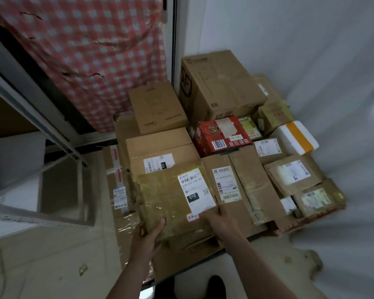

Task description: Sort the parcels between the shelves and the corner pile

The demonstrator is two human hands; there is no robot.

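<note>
the taped parcel [166, 197] was held straight ahead at the near edge of the corner pile [220, 89], its near-left corner gripped by the left hand [149, 231], its near-right edge by the right hand [218, 219].

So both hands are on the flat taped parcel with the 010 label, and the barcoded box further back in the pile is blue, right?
Not quite: the head view shows the barcoded box further back in the pile is red, not blue. The rest stands: the left hand and the right hand are both on the flat taped parcel with the 010 label.
</note>
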